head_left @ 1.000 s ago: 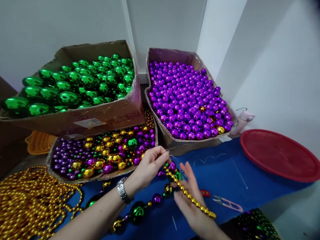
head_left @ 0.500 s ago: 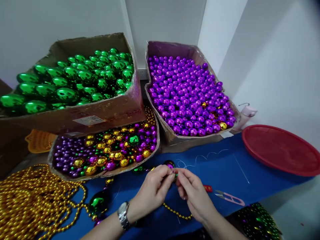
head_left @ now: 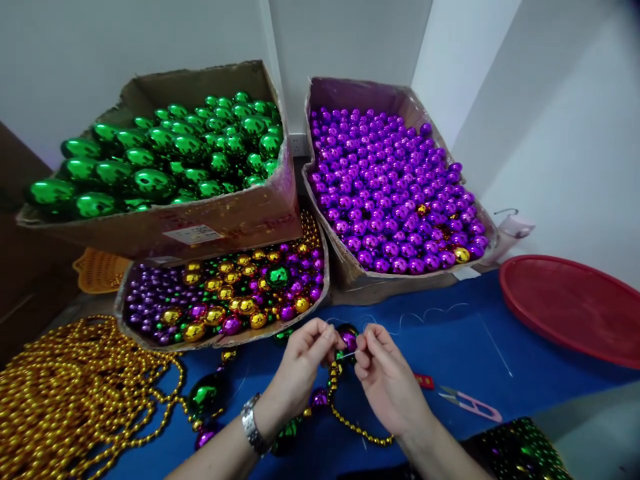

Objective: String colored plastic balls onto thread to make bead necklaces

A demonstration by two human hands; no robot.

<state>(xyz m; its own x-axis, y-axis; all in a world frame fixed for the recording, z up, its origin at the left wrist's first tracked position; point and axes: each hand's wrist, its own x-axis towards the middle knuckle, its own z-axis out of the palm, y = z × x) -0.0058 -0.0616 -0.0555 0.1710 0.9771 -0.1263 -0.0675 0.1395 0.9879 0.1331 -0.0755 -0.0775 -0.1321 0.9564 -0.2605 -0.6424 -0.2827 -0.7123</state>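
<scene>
Both hands pinched together just above the bench: left hand [head_left: 305, 357] and right hand [head_left: 387, 383], fingertips almost meeting on a fine thread beside a purple bead [head_left: 349, 338] at the end of a bead strand [head_left: 320, 407]. Each grip clenched on that thread or bead end; exactly which, too small to tell. Wristwatch [head_left: 253, 432] on the left wrist.

Strand hanging from the pinch, curling down beneath the hands and off toward the left: gold, purple and large green beads already threaded, so judged partly strung, with the end at the fingers not yet closed off. Loose thread [head_left: 425, 313] lying on the blue bench [head_left: 500, 387] just beyond the pinch.

Right of the hands, thread snips [head_left: 470, 402] and a small red item [head_left: 425, 381]; farther right, a red tray [head_left: 570, 310]. Straight beyond the pinch, a shallow box of mixed beads [head_left: 225, 303]; behind it a carton of green beads [head_left: 165, 160] and a carton of purple beads [head_left: 395, 193]. Far left, a heap of gold bead chains [head_left: 75, 393].

White label [head_left: 196, 234] on the green carton's front: print too small to read. No other writing or brand legible.
</scene>
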